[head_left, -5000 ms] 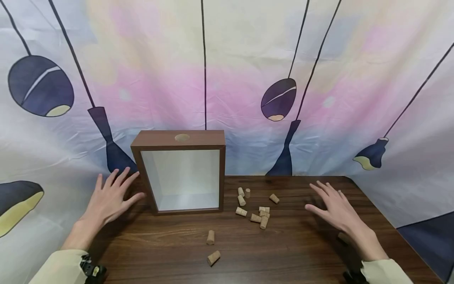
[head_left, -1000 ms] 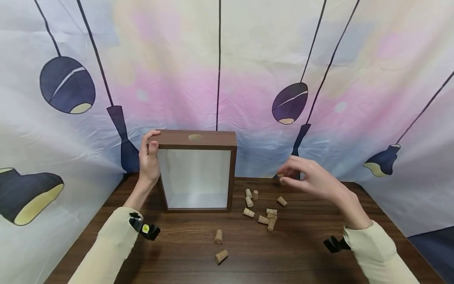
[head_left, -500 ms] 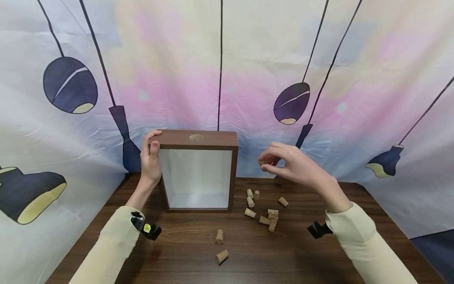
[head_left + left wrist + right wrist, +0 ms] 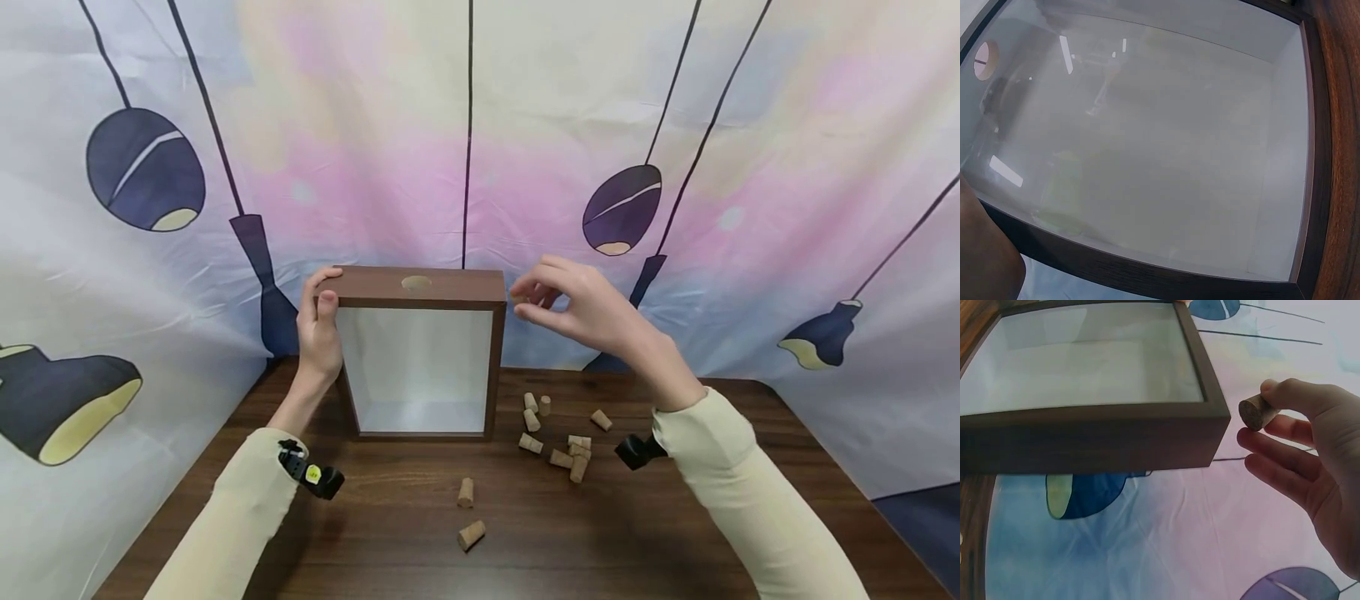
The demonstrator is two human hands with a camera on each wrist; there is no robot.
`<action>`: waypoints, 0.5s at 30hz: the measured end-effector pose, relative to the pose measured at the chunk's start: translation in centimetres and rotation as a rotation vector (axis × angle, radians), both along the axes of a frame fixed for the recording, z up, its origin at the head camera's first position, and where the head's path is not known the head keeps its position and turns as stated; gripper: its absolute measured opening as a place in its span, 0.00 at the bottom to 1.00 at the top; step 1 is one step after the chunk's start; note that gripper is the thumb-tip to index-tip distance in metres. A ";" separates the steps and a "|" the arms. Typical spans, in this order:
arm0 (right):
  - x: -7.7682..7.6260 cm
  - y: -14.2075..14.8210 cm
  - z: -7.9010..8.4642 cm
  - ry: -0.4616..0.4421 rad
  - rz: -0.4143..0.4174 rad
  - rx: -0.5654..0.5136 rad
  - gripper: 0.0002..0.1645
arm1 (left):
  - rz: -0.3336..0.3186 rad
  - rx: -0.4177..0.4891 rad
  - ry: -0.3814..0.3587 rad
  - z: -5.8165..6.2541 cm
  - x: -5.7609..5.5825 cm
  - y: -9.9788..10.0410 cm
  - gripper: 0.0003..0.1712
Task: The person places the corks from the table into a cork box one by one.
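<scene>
A wooden box frame (image 4: 498,367) with a glazed front and pale interior stands upright near the back of the table. Its top has a round hole (image 4: 416,283), which also shows at the left edge of the left wrist view. My left hand (image 4: 318,337) grips the box's upper left corner, thumb on the front edge and fingers over the top. Just right of the upper right corner, my right hand (image 4: 588,308) pinches a wine cork (image 4: 1258,412) between thumb and fingers. In the right wrist view that cork is in the air, a small gap from the frame.
Several corks lie right of the box, among them a clustered cork (image 4: 578,471) and a separate cork (image 4: 601,419). Closer to me are an upright-looking cork (image 4: 465,492) and a tilted cork (image 4: 471,535) on the dark wooden table (image 4: 375,542). A printed cloth (image 4: 360,150) hangs behind.
Over the last second my right hand has carried the cork left and up to the box's top corner. Five seconds ago both hands were empty; my left has since taken hold of the box.
</scene>
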State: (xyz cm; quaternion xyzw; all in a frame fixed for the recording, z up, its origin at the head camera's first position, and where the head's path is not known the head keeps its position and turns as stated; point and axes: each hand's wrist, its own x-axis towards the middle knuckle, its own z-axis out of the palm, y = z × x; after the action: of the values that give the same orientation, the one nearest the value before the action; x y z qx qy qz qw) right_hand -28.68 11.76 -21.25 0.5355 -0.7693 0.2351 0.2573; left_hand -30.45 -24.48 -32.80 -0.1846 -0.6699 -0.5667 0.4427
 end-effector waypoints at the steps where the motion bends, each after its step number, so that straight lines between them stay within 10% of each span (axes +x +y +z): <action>1: 0.0 -0.2 0.1 -0.001 -0.001 -0.005 0.10 | -0.002 0.000 0.001 0.1 0.0 0.1 0.43; 15: -1.1 -5.1 1.9 -0.129 0.054 0.028 0.11 | -0.025 0.026 0.019 -0.2 -0.4 0.1 0.41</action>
State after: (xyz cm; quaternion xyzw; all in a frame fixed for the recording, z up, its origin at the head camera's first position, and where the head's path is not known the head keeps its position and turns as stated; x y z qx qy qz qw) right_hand -29.76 6.70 -19.32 0.5434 -0.7727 0.2652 0.1933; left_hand -30.90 -24.40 -33.04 -0.1923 -0.6560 -0.5791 0.4443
